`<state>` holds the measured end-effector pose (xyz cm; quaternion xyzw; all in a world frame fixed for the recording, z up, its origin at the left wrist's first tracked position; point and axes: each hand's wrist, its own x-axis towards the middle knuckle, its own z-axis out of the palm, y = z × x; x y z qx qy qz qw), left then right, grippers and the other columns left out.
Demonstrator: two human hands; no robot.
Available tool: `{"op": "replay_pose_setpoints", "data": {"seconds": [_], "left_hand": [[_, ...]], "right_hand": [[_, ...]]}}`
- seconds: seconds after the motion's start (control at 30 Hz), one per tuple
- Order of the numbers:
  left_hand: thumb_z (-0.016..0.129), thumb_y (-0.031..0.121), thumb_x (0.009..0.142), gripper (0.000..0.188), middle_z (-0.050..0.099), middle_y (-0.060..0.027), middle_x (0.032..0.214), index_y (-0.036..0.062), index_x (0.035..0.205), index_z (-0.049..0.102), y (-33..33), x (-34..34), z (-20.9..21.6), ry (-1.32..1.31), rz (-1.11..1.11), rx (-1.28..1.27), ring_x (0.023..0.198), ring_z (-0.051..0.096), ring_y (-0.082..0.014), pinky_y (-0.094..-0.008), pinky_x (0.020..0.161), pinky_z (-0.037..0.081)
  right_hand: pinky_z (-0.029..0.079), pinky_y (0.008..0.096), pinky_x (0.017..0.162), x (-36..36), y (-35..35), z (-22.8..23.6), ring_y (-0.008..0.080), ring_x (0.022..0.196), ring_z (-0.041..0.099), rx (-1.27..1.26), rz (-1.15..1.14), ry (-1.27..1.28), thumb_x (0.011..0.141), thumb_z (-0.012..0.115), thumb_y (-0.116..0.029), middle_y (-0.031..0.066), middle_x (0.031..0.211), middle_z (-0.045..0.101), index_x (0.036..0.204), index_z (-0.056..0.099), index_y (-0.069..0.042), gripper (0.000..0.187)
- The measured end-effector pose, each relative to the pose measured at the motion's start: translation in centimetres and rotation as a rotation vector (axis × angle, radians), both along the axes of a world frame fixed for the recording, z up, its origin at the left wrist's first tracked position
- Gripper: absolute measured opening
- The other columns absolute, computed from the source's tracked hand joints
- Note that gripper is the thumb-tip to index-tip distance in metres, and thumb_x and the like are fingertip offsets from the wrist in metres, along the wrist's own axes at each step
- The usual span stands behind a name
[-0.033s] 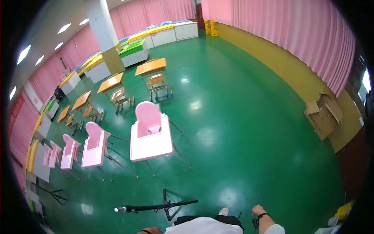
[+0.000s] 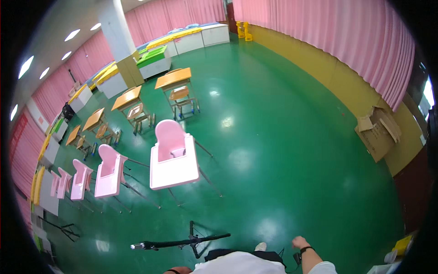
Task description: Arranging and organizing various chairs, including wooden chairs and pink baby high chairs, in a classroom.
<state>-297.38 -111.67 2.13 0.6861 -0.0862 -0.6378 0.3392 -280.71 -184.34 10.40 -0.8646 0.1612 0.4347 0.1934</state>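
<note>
My right hand [image 2: 299, 242] hangs at my right side over the green floor, a dark band round its wrist. Its fingers look loosely curled, with nothing visible in them. Beside that wrist is a small black object [image 2: 297, 258] with a thin cord; how it is attached is unclear. At the bottom edge, only part of my left hand [image 2: 183, 270] shows, and its fingers are out of sight. Just ahead of my left side stands a black tripod stand [image 2: 191, 241]. The nearest pink high chair [image 2: 174, 169], with its pale tray, is further ahead, touched by neither hand.
More pink high chairs [image 2: 109, 178] line up to the left. Behind them stand wooden desks [image 2: 173, 78] with chairs. A second black stand [image 2: 67, 228] is at far left. Torn cardboard [image 2: 378, 137] leans on the right wall below pink curtains [image 2: 337, 41]. A pillar [image 2: 114, 32] rises behind the desks.
The view has turned slightly, so the chairs and desks sit a little further left. My right hand has moved slightly up and left in the picture.
</note>
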Motion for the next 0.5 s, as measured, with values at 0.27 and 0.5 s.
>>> {"op": "replay_pose_setpoints", "data": {"seconds": [0.27,0.5], "left_hand": [[0.052,0.028,0.081,0.029,0.065,-0.0080,0.094,0.0073,0.097,0.064,-16.3,14.0,-0.6,0.016,0.162,0.245,0.084,0.060,-0.0194,-0.0360,0.074,0.047],[0.055,0.025,0.077,0.025,0.067,-0.0079,0.085,0.0065,0.091,0.066,-20.2,22.1,-3.7,-0.032,0.471,0.363,0.074,0.063,-0.0175,-0.0343,0.067,0.049]], "right_hand": [[0.048,0.0391,0.079,21.4,-3.8,3.4,0.0290,0.085,0.062,0.086,0.306,-0.248,0.075,0.053,-0.026,0.0119,0.083,0.066,0.088,0.067,-0.009,0.026],[0.050,0.0332,0.076,37.5,-9.6,0.5,0.0223,0.075,0.065,0.010,0.333,-0.285,0.072,0.053,-0.021,0.0077,0.072,0.067,0.075,0.067,-0.006,0.021]]}}
